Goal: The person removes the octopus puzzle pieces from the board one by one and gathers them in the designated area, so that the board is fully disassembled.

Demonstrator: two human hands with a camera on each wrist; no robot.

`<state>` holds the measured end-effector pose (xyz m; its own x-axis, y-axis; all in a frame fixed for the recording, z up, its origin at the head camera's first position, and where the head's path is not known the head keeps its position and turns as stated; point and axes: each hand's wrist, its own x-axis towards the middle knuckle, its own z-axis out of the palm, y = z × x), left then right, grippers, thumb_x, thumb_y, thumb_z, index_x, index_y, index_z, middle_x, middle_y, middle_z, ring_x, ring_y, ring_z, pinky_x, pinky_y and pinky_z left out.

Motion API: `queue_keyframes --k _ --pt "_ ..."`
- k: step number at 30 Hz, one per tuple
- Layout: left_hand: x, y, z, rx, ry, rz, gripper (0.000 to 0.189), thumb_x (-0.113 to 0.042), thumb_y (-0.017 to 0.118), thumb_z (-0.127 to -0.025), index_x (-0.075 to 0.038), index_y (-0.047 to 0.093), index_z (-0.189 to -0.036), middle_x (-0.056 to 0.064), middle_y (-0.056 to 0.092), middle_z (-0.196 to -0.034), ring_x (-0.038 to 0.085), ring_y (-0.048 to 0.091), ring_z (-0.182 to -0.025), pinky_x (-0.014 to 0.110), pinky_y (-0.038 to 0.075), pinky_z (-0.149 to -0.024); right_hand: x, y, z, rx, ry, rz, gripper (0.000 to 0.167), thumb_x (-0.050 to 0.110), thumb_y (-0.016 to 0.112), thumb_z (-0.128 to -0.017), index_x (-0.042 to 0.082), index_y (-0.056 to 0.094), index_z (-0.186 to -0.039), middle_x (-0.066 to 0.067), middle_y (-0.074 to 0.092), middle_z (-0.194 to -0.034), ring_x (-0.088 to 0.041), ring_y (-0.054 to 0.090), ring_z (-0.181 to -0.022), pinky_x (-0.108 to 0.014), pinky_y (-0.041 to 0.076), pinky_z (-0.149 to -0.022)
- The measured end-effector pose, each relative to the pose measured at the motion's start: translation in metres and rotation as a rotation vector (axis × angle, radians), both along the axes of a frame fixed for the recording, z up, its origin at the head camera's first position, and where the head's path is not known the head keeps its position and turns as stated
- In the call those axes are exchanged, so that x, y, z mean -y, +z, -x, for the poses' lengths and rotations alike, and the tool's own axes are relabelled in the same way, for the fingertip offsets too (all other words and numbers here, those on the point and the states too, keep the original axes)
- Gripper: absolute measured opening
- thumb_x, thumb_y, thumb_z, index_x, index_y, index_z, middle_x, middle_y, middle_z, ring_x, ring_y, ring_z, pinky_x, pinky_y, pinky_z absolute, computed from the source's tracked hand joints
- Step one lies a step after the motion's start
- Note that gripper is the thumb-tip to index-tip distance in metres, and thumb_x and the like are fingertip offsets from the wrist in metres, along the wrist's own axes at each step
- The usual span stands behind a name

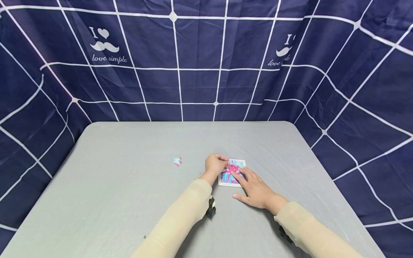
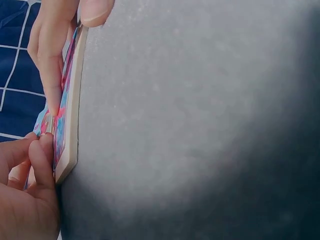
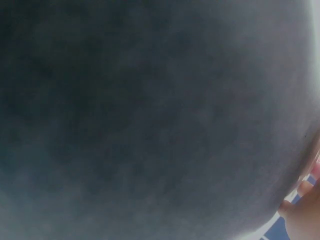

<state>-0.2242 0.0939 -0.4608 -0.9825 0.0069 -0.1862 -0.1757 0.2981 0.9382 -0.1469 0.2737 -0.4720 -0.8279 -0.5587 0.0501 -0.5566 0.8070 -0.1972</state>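
A small square jigsaw puzzle with a pink, blue and purple picture lies in a pale frame on the table. At its upper left part, my left hand pinches a puzzle piece between thumb and fingertips; the fingers hide most of that piece. My right hand reaches over the right side, with its extended fingers touching the picture and its thumb near the lower edge. In the right wrist view only a bit of a hand shows at the lower right corner.
One loose puzzle piece, light blue and pink, lies on the grey table to the left of the puzzle. A dark blue curtain with white lines hangs behind the table and along both sides.
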Motion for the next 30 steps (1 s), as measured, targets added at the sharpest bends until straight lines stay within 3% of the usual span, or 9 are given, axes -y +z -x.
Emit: queue_keyframes --k 9,17,23,30 --pt "0.005 0.002 -0.001 0.065 -0.004 -0.126 0.004 0.000 0.072 -0.081 -0.001 0.074 -0.085 0.003 0.067 -0.068 0.008 0.062 -0.060 0.019 0.055 -0.056 0.001 0.000 -0.001 0.007 -0.005 0.001 0.077 0.053 0.060 -0.089 0.010 0.034 -0.148 -0.023 0.030 -0.146 -0.043 0.021 -0.137 -0.059 0.023 -0.108" --pt "0.015 0.005 -0.005 0.055 -0.048 -0.138 0.007 -0.001 0.073 -0.081 -0.002 0.074 -0.088 0.003 0.068 -0.071 0.009 0.064 -0.062 0.020 0.055 -0.056 0.000 -0.001 0.000 0.011 -0.005 -0.002 0.078 0.053 0.059 -0.089 0.011 0.033 -0.148 -0.022 0.030 -0.146 -0.043 0.020 -0.137 -0.059 0.023 -0.108" --pt "0.025 0.007 -0.006 0.094 -0.052 -0.157 0.009 -0.002 0.071 -0.084 -0.001 0.073 -0.092 0.005 0.070 -0.075 0.011 0.066 -0.067 0.021 0.056 -0.058 0.000 0.001 -0.001 0.031 -0.016 -0.007 0.079 0.054 0.059 -0.089 0.012 0.031 -0.149 -0.022 0.029 -0.147 -0.043 0.019 -0.137 -0.059 0.022 -0.108" --pt "0.042 0.001 -0.003 0.100 -0.052 -0.172 0.010 -0.002 0.071 -0.084 -0.001 0.073 -0.094 0.007 0.070 -0.079 0.013 0.068 -0.070 0.021 0.056 -0.059 -0.001 0.001 -0.001 0.022 -0.004 0.002 0.078 0.054 0.059 -0.089 0.011 0.033 -0.149 -0.022 0.029 -0.146 -0.044 0.020 -0.137 -0.059 0.023 -0.108"
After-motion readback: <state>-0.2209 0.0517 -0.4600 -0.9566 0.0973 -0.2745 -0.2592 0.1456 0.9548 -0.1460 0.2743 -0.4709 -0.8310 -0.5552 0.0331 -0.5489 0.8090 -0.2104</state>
